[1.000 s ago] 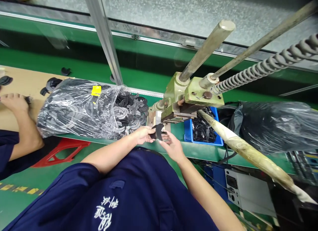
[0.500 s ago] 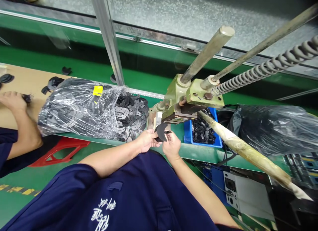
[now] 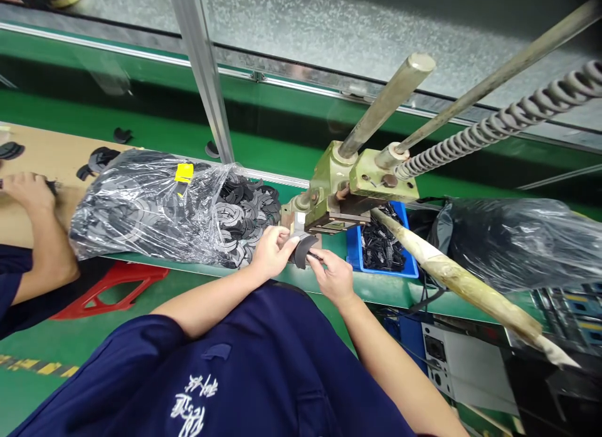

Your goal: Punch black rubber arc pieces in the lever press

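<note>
Between my two hands is a dark curved foam pad (image 3: 303, 249), at the front of a green press head (image 3: 336, 192). My left hand (image 3: 271, 251) grips the pad's left side with thumb and fingers. At its right end, my right hand (image 3: 333, 275) pinches a small black piece (image 3: 316, 256) against the pad; its shape is mostly hidden by my fingers. Left of my hands, a clear plastic bag (image 3: 141, 205) spills many grey and black curved pads (image 3: 244, 217). A blue bin (image 3: 408, 271) of small black parts (image 3: 382, 246) stands to the right.
The press has a spring (image 3: 498, 120) and a wrapped yellowish lever (image 3: 451, 271) reaching to the lower right. A black plastic bag (image 3: 522, 242) lies right of the bin. At the left, a co-worker's hand (image 3: 31, 191) rests near a tan board (image 3: 28, 152), above a red stool (image 3: 110, 289).
My left hand has shifted up and left, and its grip on the pad has changed. My right hand has moved slightly right and turned. The pad has moved a little left.
</note>
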Demonstrator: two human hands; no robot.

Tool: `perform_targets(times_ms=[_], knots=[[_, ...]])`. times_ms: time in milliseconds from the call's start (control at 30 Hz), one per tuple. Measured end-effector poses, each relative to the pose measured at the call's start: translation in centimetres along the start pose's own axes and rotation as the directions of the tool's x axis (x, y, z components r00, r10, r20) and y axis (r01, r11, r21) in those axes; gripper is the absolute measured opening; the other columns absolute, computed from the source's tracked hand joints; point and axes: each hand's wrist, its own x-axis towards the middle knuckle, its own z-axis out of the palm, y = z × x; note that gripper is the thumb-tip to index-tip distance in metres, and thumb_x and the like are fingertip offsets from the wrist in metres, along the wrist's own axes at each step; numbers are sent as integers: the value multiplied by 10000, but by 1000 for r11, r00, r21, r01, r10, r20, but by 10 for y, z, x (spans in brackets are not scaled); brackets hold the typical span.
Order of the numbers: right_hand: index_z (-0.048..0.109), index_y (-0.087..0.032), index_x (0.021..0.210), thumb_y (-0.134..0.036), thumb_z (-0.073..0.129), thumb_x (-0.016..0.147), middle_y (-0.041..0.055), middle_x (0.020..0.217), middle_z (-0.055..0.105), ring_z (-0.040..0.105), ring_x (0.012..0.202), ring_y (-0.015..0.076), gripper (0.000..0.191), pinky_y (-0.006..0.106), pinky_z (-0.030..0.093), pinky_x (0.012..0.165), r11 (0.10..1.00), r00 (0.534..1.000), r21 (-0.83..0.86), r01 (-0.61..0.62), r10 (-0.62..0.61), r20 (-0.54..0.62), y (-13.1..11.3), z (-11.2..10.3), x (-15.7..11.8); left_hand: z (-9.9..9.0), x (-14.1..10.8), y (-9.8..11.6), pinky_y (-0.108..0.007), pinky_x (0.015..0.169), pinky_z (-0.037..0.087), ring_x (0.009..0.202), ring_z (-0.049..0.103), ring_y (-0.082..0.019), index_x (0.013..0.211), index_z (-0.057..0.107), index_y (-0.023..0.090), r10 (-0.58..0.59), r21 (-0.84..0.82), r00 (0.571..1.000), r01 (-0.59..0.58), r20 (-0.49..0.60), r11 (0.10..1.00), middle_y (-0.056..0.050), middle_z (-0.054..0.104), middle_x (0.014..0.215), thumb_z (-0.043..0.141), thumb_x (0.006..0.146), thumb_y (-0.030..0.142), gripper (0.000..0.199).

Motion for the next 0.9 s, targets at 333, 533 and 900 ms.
perform_targets(times_ms=[333, 533, 900], knots=[[680, -189, 983, -288, 482, 913, 96, 906, 727, 683, 855, 201, 233, 344, 556, 807, 986, 989, -109, 129, -121, 79, -5, 1, 3, -11, -2, 16, -215, 483, 241, 473, 347, -73, 522, 472, 169, 110, 184, 954, -165, 278, 969, 43, 409, 477, 567, 838, 358, 381], [697, -198, 894, -308, 527, 881, 81, 782, 717, 669, 723, 188, 203, 334, 546, 737, 983, 986, -97, 155, -148, 82, -7, 0, 5, -7, 11, 20, -198, 402, 204, 348, 323, -54, 606, 496, 176, -385, -116, 843, 455, 376, 883, 64, 410, 409, 648, 785, 323, 277], [730, -214, 978, -331, 584, 868, 58, 907, 753, 710, 796, 179, 217, 301, 568, 765, 993, 997, 115, -38, 45, -62, 8, 26, -5, -8, 21, -2, -209, 555, 438, 583, 560, -96, 827, 605, 128, -285, -335, 894, 401, 345, 853, -2, 629, 698, 786, 639, 404, 380]])
